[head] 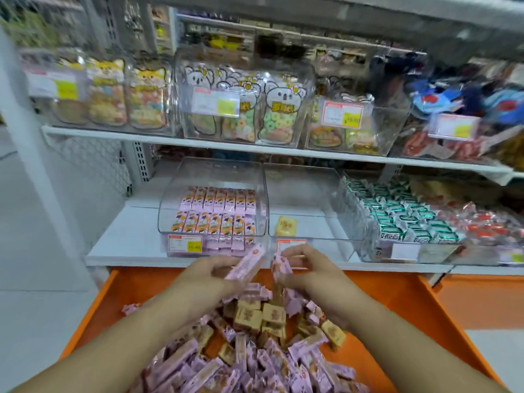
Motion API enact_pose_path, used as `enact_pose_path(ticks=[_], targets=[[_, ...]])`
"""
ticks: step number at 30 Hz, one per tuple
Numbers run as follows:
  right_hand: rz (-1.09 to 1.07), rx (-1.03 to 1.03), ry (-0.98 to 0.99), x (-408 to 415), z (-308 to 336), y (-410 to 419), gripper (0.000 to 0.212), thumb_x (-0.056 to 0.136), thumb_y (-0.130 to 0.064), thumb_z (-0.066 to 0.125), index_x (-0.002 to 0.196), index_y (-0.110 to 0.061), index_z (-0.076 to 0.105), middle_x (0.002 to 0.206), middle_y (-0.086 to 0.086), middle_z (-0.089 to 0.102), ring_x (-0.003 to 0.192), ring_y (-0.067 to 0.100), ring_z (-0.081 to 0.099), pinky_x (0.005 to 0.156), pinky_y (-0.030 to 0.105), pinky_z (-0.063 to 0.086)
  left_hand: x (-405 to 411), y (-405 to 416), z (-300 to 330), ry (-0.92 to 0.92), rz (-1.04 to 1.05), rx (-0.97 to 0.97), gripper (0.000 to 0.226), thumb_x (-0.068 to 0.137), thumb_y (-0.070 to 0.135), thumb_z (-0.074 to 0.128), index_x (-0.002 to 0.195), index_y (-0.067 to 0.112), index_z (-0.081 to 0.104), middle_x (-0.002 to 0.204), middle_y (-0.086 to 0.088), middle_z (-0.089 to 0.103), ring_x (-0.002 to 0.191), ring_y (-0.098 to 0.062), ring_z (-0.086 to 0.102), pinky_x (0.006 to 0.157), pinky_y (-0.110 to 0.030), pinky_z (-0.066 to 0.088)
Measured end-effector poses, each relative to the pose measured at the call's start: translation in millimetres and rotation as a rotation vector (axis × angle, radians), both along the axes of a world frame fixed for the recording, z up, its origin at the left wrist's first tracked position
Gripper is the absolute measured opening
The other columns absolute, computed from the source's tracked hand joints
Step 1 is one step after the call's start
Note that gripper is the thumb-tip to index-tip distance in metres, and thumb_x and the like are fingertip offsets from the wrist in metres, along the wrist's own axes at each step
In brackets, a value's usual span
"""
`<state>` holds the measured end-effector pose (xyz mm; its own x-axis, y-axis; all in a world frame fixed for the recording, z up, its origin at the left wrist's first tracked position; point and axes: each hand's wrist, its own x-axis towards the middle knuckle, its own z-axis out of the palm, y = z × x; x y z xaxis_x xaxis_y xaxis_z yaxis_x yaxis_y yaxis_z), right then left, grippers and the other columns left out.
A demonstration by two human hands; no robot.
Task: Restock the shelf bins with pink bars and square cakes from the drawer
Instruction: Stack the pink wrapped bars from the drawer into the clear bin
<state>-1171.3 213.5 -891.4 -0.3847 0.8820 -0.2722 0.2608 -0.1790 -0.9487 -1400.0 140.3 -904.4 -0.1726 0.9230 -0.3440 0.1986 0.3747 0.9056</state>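
My left hand grips a bunch of pink bars above the open orange drawer. My right hand holds more pink bars beside it. Both hands hover just in front of the lower shelf. The drawer holds a heap of pink bars and tan square cakes. The clear left bin has rows of pink bars standing in it. The clear middle bin holds a single yellow square cake.
A bin of green-and-white wrapped sweets and red-wrapped ones stands to the right. The upper shelf carries clear bins of bagged candy. Price tags hang on the bin fronts. Grey floor lies to the left.
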Motion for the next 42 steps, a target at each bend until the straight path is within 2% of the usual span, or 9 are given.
enact_pose_path(ticks=[7,10,16,22,27,29,34,37,42], targets=[[0.012,-0.111,0.341,-20.2,13.0,-8.9,0.057,0.079,0.007,0.072,0.127,-0.024,0.067,0.123,0.017,0.072,0.093,0.039,0.066,0.081,0.049,0.045,20.3,-16.3,25.1,-0.002,0.069,0.234,0.062,0.069,0.01,0.096,0.116,0.03,0.06,0.108,0.009,0.074,0.085,-0.001,0.072,0.08,-0.028,0.062],[0.005,-0.131,0.376,-29.7,12.5,-1.8,0.06,0.078,0.015,0.061,0.129,-0.016,0.063,0.115,0.019,0.075,0.082,0.035,0.065,0.072,0.043,0.048,21.8,-12.3,28.1,-0.013,0.069,0.268,0.062,0.072,0.017,0.095,0.117,0.034,0.056,0.112,0.015,0.07,0.089,0.005,0.069,0.067,-0.012,0.053],[0.014,-0.119,0.439,-39.6,18.0,18.8,0.066,0.083,0.02,0.051,0.133,-0.02,0.064,0.116,0.028,0.072,0.082,0.035,0.068,0.067,0.039,0.052,11.9,4.6,29.3,-0.037,0.08,0.309,0.039,0.087,0.03,0.082,0.115,0.043,0.058,0.115,0.02,0.069,0.105,0.008,0.064,0.074,-0.015,0.056],[0.036,-0.022,0.29,-44.4,15.5,36.4,0.07,0.087,0.005,0.06,0.129,-0.05,0.066,0.123,0.012,0.061,0.088,0.035,0.055,0.077,0.049,0.042,6.2,14.3,24.9,0.054,0.123,0.355,0.052,0.075,0.037,0.091,0.112,0.051,0.058,0.107,0.025,0.065,0.103,0.005,0.062,0.079,-0.033,0.06],[0.01,-0.042,0.256,-51.5,18.3,36.0,0.059,0.078,-0.006,0.06,0.122,-0.044,0.071,0.129,0.012,0.063,0.086,0.038,0.048,0.069,0.051,0.033,3.4,19.6,20.3,0.092,0.052,0.366,0.036,0.08,0.056,0.077,0.114,0.053,0.064,0.118,0.033,0.062,0.107,0.013,0.059,0.09,-0.029,0.056],[0.017,-0.033,0.231,-49.8,17.4,37.0,0.059,0.077,-0.006,0.06,0.121,-0.043,0.072,0.131,0.012,0.064,0.088,0.036,0.054,0.066,0.046,0.035,1.1,21.1,22.5,0.078,0.043,0.366,0.021,0.092,0.046,0.07,0.112,0.054,0.066,0.116,0.031,0.066,0.104,0.015,0.061,0.085,-0.019,0.05],[0.097,-0.055,0.249,-43.9,25.1,34.5,0.058,0.091,0.016,0.052,0.119,-0.029,0.075,0.111,0.008,0.075,0.091,0.023,0.075,0.061,0.027,0.053,-5.9,26.4,24.1,0.032,0.008,0.337,0.062,0.086,0.019,0.084,0.125,0.06,0.058,0.129,0.022,0.058,0.101,-0.006,0.072,0.077,-0.025,0.058],[0.088,0.041,0.127,-42.6,26.5,35.4,0.062,0.089,0.012,0.056,0.118,-0.04,0.074,0.128,0.008,0.064,0.105,0.028,0.071,0.071,0.037,0.056,-7.6,33.4,29.4,0.072,-0.003,0.346,0.065,0.082,0.016,0.087,0.126,0.055,0.06,0.125,0.014,0.061,0.093,-0.007,0.074,0.078,-0.025,0.058],[-0.087,0.151,0.063,-32.4,30.0,59.5,0.061,0.09,0.012,0.057,0.117,-0.041,0.07,0.118,0.007,0.066,0.078,0.024,0.076,0.072,0.05,0.053,-21.4,77.6,38.0,0.216,0.055,0.401,0.066,0.083,0.017,0.087,0.133,0.047,0.057,0.12,0.014,0.061,0.081,-0.006,0.073,0.084,-0.037,0.062]])
